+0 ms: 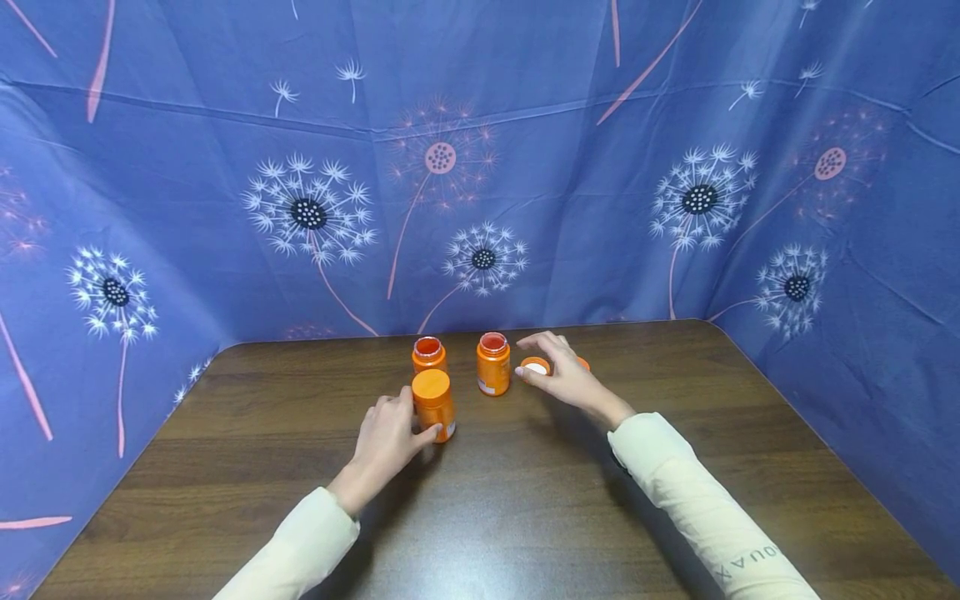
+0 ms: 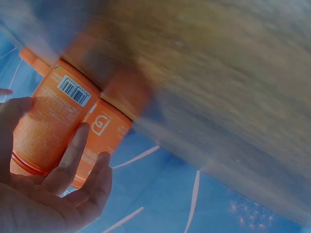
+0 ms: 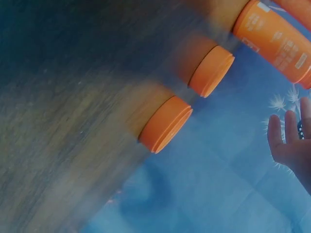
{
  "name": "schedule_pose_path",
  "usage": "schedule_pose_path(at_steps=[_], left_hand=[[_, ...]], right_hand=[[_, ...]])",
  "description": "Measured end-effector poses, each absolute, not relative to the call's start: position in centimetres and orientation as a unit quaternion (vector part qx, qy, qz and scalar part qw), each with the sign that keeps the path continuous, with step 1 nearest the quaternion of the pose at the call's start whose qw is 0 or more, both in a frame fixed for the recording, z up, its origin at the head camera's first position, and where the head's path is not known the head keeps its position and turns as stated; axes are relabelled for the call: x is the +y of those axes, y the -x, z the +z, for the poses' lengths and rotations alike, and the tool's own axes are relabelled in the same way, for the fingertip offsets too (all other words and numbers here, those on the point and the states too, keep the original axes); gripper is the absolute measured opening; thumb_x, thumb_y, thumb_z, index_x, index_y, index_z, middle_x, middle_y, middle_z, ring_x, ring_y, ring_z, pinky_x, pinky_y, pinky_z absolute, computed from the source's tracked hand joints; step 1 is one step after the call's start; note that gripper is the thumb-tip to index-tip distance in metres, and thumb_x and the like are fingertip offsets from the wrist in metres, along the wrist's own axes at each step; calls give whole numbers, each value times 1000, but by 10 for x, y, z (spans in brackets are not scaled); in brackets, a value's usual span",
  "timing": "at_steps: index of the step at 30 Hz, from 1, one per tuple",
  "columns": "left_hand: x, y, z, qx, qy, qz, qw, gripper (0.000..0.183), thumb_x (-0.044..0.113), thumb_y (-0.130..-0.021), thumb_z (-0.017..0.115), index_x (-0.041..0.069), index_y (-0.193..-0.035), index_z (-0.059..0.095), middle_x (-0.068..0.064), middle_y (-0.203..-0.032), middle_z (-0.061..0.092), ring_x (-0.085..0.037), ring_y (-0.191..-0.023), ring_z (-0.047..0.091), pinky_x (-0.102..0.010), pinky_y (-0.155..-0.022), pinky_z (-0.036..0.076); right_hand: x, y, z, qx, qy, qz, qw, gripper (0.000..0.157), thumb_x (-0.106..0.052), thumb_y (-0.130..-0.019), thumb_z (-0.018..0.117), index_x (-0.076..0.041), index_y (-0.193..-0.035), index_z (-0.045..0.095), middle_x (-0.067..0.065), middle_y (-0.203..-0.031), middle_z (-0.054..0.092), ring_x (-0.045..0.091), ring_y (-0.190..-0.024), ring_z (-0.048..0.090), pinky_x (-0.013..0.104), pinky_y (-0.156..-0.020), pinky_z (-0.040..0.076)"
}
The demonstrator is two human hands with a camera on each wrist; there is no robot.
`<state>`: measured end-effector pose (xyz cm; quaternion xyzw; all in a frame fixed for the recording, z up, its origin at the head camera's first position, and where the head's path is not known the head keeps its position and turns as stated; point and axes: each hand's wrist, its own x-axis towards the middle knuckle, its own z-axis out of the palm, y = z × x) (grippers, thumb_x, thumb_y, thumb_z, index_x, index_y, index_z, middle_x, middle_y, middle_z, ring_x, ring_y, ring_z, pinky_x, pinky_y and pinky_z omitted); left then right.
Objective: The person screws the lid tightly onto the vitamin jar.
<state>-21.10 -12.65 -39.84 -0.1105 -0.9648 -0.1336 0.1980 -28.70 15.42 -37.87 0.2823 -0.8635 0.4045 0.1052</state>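
Note:
My left hand (image 1: pixel 386 433) grips a capped orange bottle (image 1: pixel 433 404), thumb on its near side and fingers around the left. In the left wrist view the held bottle (image 2: pixel 56 116) shows a barcode. Right behind it is an uncapped orange bottle (image 1: pixel 428 350), partly hidden by it. Another uncapped bottle (image 1: pixel 492 364) stands a little to the right. My right hand (image 1: pixel 566 375) hovers with thumb and fingers spread, holding nothing. By its fingertips an upturned orange cap (image 1: pixel 536 364) with a white inside lies on the table; a second cap (image 1: pixel 584 363) is mostly hidden behind the hand.
The brown wooden table (image 1: pixel 480 500) carries the bottles near its back edge. A blue curtain (image 1: pixel 555 275) with dandelion prints hangs along the back and both sides. In the right wrist view both caps (image 3: pixel 165 124) sit apart from each other.

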Motion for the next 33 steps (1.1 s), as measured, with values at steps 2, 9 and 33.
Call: schedule_pose_path(at_steps=[2, 9, 33], left_hand=[[-130, 211, -398, -965, 105, -134, 200, 52, 44, -68, 76, 4, -91, 52, -4, -67, 60, -27, -68, 55, -41, -63, 45], [-144, 210, -397, -965, 84, -137, 206, 52, 41, -67, 77, 2, -90, 52, -6, -66, 59, -27, -63, 55, -42, -59, 45], [-181, 217, -395, -972, 6, -129, 194, 54, 39, -71, 74, -3, -94, 51, -17, -74, 63, -35, -66, 58, -47, -59, 44]], right_hand=[[157, 290, -381, -865, -280, 401, 114, 39, -20, -80, 68, -9, -116, 55, 10, -118, 55, 23, -104, 41, 41, -89, 32], [164, 296, -389, -877, -266, 382, 124, 40, -16, -81, 66, -3, -116, 54, 16, -117, 54, 33, -106, 42, 41, -85, 34], [173, 310, -413, -938, -233, 241, 87, 47, -21, -81, 66, 0, -120, 50, 17, -118, 51, 35, -105, 41, 51, -82, 34]])
